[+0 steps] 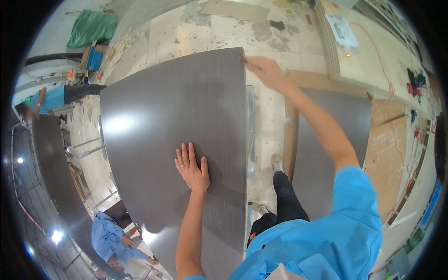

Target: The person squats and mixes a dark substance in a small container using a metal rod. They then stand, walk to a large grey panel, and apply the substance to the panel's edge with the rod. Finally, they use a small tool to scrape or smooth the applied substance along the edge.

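Observation:
A large dark grey-brown panel (154, 168) with a fine grain lies flat in front of me, lamp light shining off its surface. My left hand (192, 173) rests palm down near the middle of the panel, its fingers spread and a ring on one of them. My right arm reaches out to the far right corner of the panel. There my right hand (267, 72) is closed and slightly blurred, at the panel's right edge. A small brownish thing shows at its fingertips, too small and smeared to name.
On my right lies a second dark panel (326, 140) over brown cardboard (298, 77). Beyond it stands a pale table (368, 60) with an orange cord (385, 70). At left are another long dark panel (51, 158) and two people in blue (109, 238), (51, 100). A green cloth (93, 29) lies far left.

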`<state>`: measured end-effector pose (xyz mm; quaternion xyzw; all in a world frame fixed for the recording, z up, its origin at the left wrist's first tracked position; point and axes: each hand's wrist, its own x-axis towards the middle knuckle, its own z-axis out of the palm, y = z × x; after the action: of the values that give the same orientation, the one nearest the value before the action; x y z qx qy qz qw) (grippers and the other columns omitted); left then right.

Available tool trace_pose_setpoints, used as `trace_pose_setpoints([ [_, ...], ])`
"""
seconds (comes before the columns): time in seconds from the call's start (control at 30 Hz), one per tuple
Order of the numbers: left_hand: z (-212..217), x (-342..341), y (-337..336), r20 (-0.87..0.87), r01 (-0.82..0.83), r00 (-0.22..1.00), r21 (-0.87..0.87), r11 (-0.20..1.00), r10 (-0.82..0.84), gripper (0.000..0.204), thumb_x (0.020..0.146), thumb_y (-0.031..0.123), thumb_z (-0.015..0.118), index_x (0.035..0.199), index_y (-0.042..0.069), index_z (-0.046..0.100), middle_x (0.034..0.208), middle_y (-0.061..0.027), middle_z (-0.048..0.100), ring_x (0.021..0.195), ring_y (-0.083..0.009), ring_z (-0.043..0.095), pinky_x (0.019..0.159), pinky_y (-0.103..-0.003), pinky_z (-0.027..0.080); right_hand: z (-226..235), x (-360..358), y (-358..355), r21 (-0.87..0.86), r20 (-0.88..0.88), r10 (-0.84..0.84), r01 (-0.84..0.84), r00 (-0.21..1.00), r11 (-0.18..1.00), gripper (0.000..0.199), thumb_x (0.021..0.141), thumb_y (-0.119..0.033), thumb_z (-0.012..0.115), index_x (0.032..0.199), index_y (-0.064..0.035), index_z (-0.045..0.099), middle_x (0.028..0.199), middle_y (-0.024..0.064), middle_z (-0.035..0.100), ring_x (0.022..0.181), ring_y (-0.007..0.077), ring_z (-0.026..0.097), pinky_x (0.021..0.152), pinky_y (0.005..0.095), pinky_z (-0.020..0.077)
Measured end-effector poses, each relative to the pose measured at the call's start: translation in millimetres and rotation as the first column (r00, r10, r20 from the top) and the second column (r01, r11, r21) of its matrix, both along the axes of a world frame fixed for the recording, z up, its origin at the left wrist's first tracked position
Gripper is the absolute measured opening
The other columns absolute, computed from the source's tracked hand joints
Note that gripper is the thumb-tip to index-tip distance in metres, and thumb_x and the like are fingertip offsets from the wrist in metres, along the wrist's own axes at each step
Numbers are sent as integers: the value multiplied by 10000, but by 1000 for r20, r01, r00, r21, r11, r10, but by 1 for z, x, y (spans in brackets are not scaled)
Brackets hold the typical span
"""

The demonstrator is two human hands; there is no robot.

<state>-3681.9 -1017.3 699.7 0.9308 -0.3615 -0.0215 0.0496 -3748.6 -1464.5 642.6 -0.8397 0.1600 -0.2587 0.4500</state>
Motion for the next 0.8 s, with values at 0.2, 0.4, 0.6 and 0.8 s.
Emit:
trace_pose_setpoints([
  [0.2, 1, 2, 1, 2, 15, 1000, -23, 1000, -15, 681, 1128, 504, 467, 1718, 171, 396, 1800, -84, 320, 1676, -349, 227, 1360, -578, 148, -4, 47, -30, 384, 43, -175, 145, 984, 912, 371, 1117, -268, 657, 1435, -92, 733, 1217, 121, 811, 1035, 163, 726, 982, 318, 544],
  [0.4, 0, 1, 2, 13, 12, 1000, -27, 1000, -11, 660, 1146, 505, 443, 1708, 161, 411, 1796, -97, 331, 1681, -342, 222, 1352, -577, 154, -4, 30, -18, 174, 77, -92, 78, 993, 982, 334, 1113, -248, 660, 1394, -90, 749, 1197, 79, 818, 1047, 191, 748, 941, 318, 579],
  [0.6, 1, 5, -1, 16, 16, 1000, -10, 1000, -16, 664, 1138, 491, 458, 1714, 166, 397, 1795, -94, 329, 1682, -342, 214, 1354, -578, 155, 4, -39, 42, -113, -51, 290, -294, 956, 949, 364, 1159, -305, 538, 1410, -141, 744, 1001, 93, 764, 971, 295, 726, 926, 407, 603],
  [0.8, 3, 8, -4, 1, 5, 1000, -14, 1000, -5, 677, 1122, 485, 482, 1716, 174, 394, 1792, -91, 330, 1681, -343, 213, 1356, -578, 159, 1, 30, -24, -194, 134, -131, 156, 982, 969, 339, 1141, -286, 563, 1376, -142, 761, 1048, 121, 774, 975, 311, 724, 897, 423, 599],
])
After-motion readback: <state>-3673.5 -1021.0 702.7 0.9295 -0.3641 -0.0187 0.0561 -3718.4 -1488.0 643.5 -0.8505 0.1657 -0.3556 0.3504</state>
